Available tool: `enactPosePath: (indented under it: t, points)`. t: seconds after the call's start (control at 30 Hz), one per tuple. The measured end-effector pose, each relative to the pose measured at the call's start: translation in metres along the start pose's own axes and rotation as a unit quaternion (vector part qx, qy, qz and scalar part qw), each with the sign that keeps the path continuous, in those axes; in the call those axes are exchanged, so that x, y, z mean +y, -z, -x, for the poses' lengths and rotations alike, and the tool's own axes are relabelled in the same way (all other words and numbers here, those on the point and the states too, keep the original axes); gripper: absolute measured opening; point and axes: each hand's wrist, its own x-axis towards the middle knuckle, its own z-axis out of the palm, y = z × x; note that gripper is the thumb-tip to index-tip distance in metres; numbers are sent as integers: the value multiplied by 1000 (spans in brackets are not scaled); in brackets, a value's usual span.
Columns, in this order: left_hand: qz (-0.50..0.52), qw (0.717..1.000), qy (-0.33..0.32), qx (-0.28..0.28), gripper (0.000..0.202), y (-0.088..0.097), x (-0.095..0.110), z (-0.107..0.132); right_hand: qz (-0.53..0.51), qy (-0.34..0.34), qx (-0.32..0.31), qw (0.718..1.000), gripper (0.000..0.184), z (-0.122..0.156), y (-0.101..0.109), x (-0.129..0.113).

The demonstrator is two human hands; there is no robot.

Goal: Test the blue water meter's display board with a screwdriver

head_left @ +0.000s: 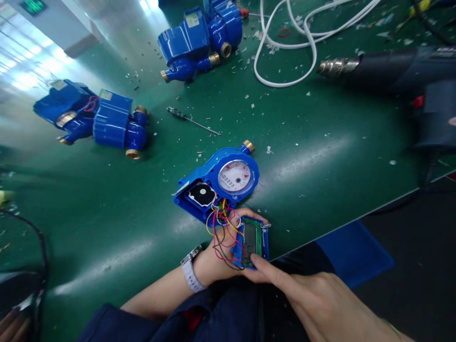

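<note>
My left hand [217,256], with a pale watch strap at the wrist, is closed around a small blue-framed circuit board [252,240] with a grey display. A stretched finger of my right hand [313,297] touches the board's lower edge; its other fingers are mostly hidden. Red, yellow, black and white wires [219,228] run from the board to a blue water meter [213,164] lying just beyond my left hand. The meter's round dial [234,175] faces up, and its side compartment [202,194] lies open with a black part inside.
More blue meters stand in back [195,42] and at left [110,118]. A screwdriver [192,121] lies behind the wired meter. A heat gun [384,69] and white cable [285,84] are at right. Scraps dot the green table [320,190]. Another person's hand [14,327] shows lower left.
</note>
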Motion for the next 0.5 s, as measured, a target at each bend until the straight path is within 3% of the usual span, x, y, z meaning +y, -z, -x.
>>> enactPosePath:
  t: [0.1, 0.2, 0.37, 0.43, 0.5]
  points:
    - [-12, 1000, -6, -3, 56, 0, -1, 0, -109, 1, 16, 994, 80, -8, -5, 0]
    - [-67, 997, -23, -16, 61, 6, -1, 1, -155, -9, 56, 986, 65, -13, -8, -1]
    - [-224, 962, -132, -84, 93, 16, 0, 2, -271, -86, 54, 957, 48, -11, 1, -5]
    - [-242, 952, -158, -98, 101, 17, 1, 2, -241, -91, 69, 964, 43, -8, 8, -6]
    - [-240, 951, -167, -101, 101, 17, 0, 1, -157, -54, 76, 983, 45, -6, 15, -5]
